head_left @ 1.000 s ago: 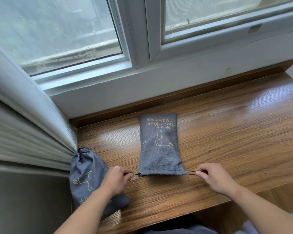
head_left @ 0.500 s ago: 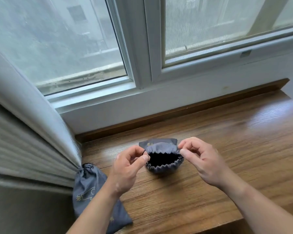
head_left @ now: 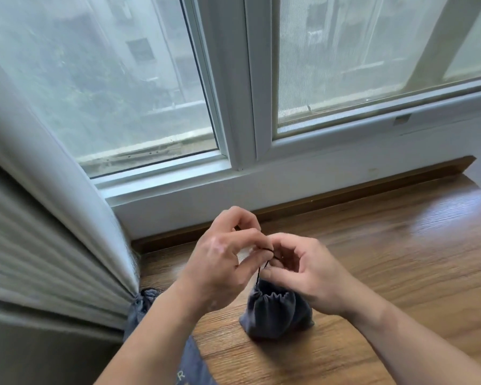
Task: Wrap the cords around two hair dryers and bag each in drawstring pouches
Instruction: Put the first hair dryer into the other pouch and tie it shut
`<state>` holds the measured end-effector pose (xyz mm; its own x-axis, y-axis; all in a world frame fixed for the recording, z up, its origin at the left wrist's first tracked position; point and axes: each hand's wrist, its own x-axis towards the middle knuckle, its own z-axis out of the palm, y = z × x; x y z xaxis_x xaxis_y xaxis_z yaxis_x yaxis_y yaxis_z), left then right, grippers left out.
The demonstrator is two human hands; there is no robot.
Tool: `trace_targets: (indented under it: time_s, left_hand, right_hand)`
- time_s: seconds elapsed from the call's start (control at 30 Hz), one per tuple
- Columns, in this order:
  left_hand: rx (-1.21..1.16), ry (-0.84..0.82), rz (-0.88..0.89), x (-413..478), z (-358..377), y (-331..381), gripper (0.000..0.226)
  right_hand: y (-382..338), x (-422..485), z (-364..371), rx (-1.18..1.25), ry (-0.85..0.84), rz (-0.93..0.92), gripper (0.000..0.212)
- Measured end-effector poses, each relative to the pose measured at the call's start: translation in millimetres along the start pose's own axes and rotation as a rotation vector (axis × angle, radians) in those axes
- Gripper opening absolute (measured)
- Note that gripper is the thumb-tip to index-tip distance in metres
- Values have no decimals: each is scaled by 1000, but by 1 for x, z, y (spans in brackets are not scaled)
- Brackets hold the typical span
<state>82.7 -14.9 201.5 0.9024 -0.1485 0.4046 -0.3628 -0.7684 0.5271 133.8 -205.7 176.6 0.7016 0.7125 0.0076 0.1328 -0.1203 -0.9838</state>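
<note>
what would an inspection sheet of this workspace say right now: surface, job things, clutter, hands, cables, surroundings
surface: wooden ledge, glossy, with glare at the right
job's things: grey pouch stands mid-ledge, mouth gathered; second pouch cinched at the left edge, partly hidden; no hair dryer in sight
clutter: nothing seen
hands: left hand and right hand both pinch the black drawstring above the grey pouch
cables: nothing seen apart from the drawstring
surroundings: window behind the ledge; pleated curtain at the left
</note>
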Motion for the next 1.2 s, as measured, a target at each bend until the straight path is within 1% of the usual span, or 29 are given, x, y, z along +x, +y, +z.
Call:
trace_targets:
  time_s: [0.07, 0.1, 0.13, 0.17, 0.2, 0.23, 0.27, 0.3, 0.33, 0.37, 0.4, 0.47, 0.53, 0.63, 0.7, 0.73, 0.8, 0.87, 0.93, 1.03, 1.07, 1.2]
  left_hand:
    - [-57, 39, -39, 2, 7, -2, 11]
    - [-147, 65, -104, 3, 10, -3, 10]
    - [-301, 78, -209, 3, 15, -4, 12]
    - [-501, 62, -326, 1, 18, -5, 23]
    - [-686, -1, -424, -3, 23, -9, 41]
    - [-831, -90, -488, -9, 30, -13, 61]
    - [-890, -184, -522, -16, 37, -16, 71]
    - [-895, -259, -526, -21, 45, -18, 65]
    - [-820, -298, -522, -24, 50, -18, 47]
    - [-732, -292, -526, -25, 54, -19, 26]
    - [-669, -268, -544, -25, 55, -20, 12]
    - [-615, -211, -608, -22, 54, -21, 11]
    - [-600, -191, -627, -19, 52, -23, 9]
    - [-629, -206, -667, -16, 50, -25, 12]
    - [-645, -193, -710, -14, 49, -26, 13]
    - [-653, -188, -728, -14, 48, -27, 9]
    - [-658, -179, -753, -12, 47, -27, 14]
    - [-676, -176, -782, -12, 46, -27, 18]
    - [-704, -178, -808, -13, 47, -28, 19]
    - [-736, -189, -827, -15, 45, -28, 22]
    - [-743, -192, -831, -15, 45, -27, 22]
    - [-743, -187, -847, -16, 44, -26, 16]
  right_hand:
    - [2, 4, 3, -2, 21, -30, 7]
    - [3, 5, 4, 39, 42, -27, 9]
    - [4, 7, 5, 107, 60, -11, 13]
    - [4, 9, 5, 183, 78, 13, 16]
    - [5, 10, 4, 257, 100, 42, 17]
    - [6, 11, 4, 326, 121, 69, 17]
    - [8, 11, 2, 376, 135, 88, 16]
    - [10, 11, 1, 400, 138, 97, 17]
    - [10, 10, 0, 404, 132, 102, 18]
    - [11, 10, -2, 401, 120, 109, 17]
    - [13, 9, -5, 401, 107, 124, 15]
    - [15, 8, -9, 349, 83, 157, 11]
    - [18, 6, -13, 191, 81, 134, 15]
    - [17, 3, -15, -64, 100, 50, 23]
    - [19, 2, -17, -321, 105, -33, 21]
    - [21, 2, -17, -431, 100, -68, 19]
    - [24, 2, -18, -549, 81, -111, 20]
    - [26, 2, -16, -574, 82, -139, 25]
    - [25, 1, -14, -547, 127, -154, 27]
    - [19, -1, -12, -404, 189, -78, 20]
    - [18, -1, -12, -387, 182, -74, 17]
    - [21, 1, -13, -468, 85, -126, 10]
